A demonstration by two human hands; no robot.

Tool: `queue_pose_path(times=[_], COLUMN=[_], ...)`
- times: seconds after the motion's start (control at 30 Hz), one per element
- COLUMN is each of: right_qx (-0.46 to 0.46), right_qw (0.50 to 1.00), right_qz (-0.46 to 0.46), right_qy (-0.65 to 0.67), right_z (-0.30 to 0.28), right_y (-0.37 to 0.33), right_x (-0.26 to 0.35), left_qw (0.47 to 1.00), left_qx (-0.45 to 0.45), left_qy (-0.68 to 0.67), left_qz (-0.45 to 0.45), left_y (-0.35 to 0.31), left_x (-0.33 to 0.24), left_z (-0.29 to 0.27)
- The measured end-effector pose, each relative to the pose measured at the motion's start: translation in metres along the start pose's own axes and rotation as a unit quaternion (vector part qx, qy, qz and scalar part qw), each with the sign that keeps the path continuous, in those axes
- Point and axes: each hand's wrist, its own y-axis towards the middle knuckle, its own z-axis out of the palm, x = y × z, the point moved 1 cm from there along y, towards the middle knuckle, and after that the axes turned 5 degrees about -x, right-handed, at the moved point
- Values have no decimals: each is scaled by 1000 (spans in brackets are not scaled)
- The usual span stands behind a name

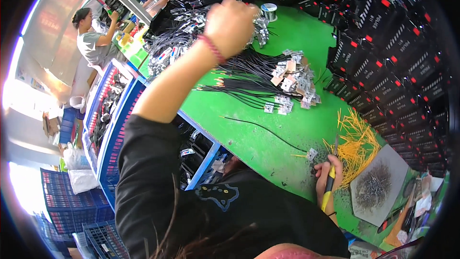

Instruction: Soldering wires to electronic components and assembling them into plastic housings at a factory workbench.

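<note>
My left hand point(231, 26), raised over the far part of the bench, is curled closed. Whatever its fingers hold, if anything, is hidden behind the hand. Beneath and around it lie heaps of black cables with small silvery circuit boards point(293, 79). My right hand point(324, 176) grips a soldering iron point(329, 187) with a yellow and black handle, its metal tip pointing away from me. Just left of that hand, one small circuit board point(312, 154) lies with a single black cable point(261, 125) stretching to the left. A thin yellow wire lies beside the board.
A pile of yellow wires point(357, 144) and a grey plate point(358, 206) with dark residue lie to the right. A solder spool point(269, 12) stands at the back. Stacked black cases point(383, 57) wall the far and right sides. Another person point(93, 41) sits at the far left.
</note>
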Motion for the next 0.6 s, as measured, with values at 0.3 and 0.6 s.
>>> queue_pose_path(times=[0.3, 0.6], right_qx=[2, 49], right_qw=[997, 957], right_qz=[-56, -249], right_qy=[48, 141], right_z=[-6, 51], right_y=[1, 81], right_x=[24, 158], left_qw=[913, 847], left_qx=[-57, -12], left_qy=[-368, -524], left_qz=[-170, -88], left_y=[-18, -25], left_x=[16, -87], left_z=[-111, -134])
